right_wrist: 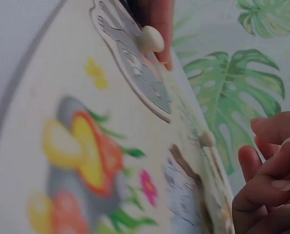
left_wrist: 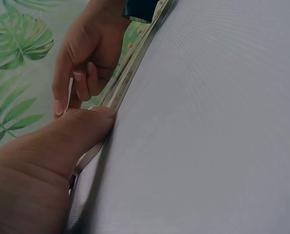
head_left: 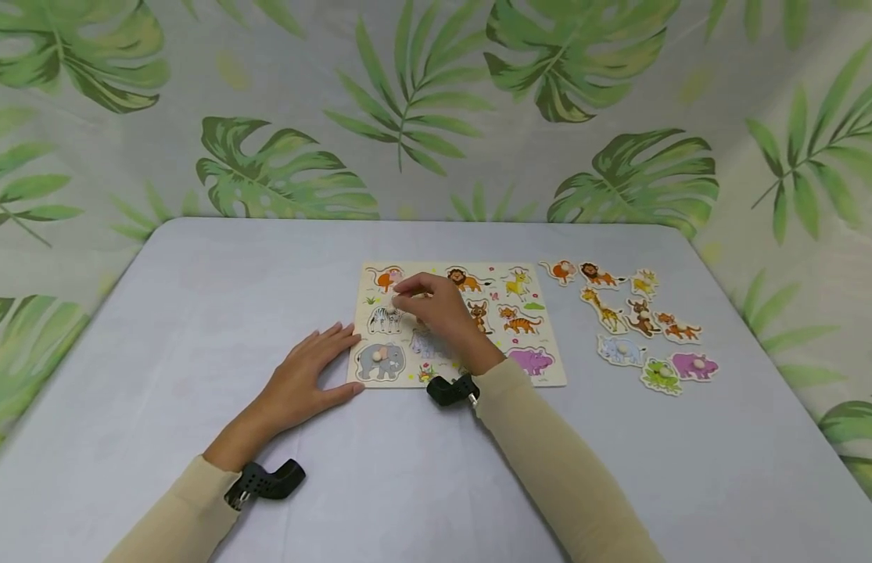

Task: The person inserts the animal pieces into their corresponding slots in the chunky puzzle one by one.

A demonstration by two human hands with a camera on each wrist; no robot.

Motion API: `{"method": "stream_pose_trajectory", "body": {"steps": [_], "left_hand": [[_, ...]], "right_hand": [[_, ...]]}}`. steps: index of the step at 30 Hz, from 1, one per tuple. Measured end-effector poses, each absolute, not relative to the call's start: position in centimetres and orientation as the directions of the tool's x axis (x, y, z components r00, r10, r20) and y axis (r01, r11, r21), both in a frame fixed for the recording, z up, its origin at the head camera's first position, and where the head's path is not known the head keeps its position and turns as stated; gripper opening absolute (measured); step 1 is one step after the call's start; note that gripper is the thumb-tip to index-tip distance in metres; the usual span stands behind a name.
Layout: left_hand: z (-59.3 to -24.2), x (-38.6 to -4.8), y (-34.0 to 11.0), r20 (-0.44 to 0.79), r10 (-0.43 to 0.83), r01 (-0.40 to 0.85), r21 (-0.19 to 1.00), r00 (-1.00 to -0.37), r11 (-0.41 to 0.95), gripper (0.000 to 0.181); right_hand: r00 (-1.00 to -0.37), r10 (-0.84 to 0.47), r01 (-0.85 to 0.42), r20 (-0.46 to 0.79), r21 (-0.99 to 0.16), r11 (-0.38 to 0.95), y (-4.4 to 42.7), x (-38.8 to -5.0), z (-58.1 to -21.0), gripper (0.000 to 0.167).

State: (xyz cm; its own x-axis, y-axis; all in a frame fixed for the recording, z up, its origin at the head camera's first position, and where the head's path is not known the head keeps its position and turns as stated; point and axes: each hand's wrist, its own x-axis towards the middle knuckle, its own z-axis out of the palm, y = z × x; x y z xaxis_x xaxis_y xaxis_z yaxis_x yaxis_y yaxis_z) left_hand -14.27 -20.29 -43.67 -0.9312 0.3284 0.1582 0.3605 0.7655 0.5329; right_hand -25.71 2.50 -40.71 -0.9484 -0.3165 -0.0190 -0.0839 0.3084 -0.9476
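A wooden animal peg puzzle board [head_left: 421,377] lies on the table. My left hand [head_left: 305,383] rests at its left edge, fingers extended, with the thumb [left_wrist: 86,129] on the front edge. Over the zebra piece [head_left: 383,322] is my right hand [head_left: 439,309], its fingers bent. In the right wrist view these fingers [right_wrist: 269,168] stand apart from a small round knob [right_wrist: 207,139], and nothing shows between them. An elephant piece [head_left: 380,362] with a knob sits in its recess at the board's front left corner. The right hand covers part of the board's middle.
Right of the board lie several loose knobbed pieces, among them a monkey [head_left: 564,271], a lion [head_left: 599,275], a giraffe [head_left: 604,310], a tiger [head_left: 678,328], a frog [head_left: 661,377] and a purple hippo [head_left: 689,366]. A leaf-printed cloth [head_left: 436,188] hangs behind the white table [head_left: 196,328].
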Motion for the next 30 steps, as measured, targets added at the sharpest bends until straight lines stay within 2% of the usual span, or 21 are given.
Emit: {"method": "stream_pose_trajectory", "body": {"steps": [9, 22, 30], "left_hand": [[-43.5, -14.1, -20.3, 0.152, 0.318, 0.349, 0.537, -0.936, 0.768, 0.075], [-43.6, -14.3, -20.3, 0.175, 0.317, 0.36, 0.539, -0.932, 0.762, 0.074], [-43.7, -14.2, -20.2, 0.174, 0.313, 0.357, 0.533, -0.934, 0.767, 0.074]], "right_hand": [[-0.949, -0.31, -0.163, 0.058, -0.932, 0.324, 5.2, -26.8, -39.2, 0.025], [-0.957, -0.264, -0.209, 0.119, -0.915, 0.346, 9.9, -28.4, -38.4, 0.031], [-0.964, -0.225, -0.215, 0.141, -0.913, 0.346, 11.7, -28.7, -37.7, 0.024]]}}
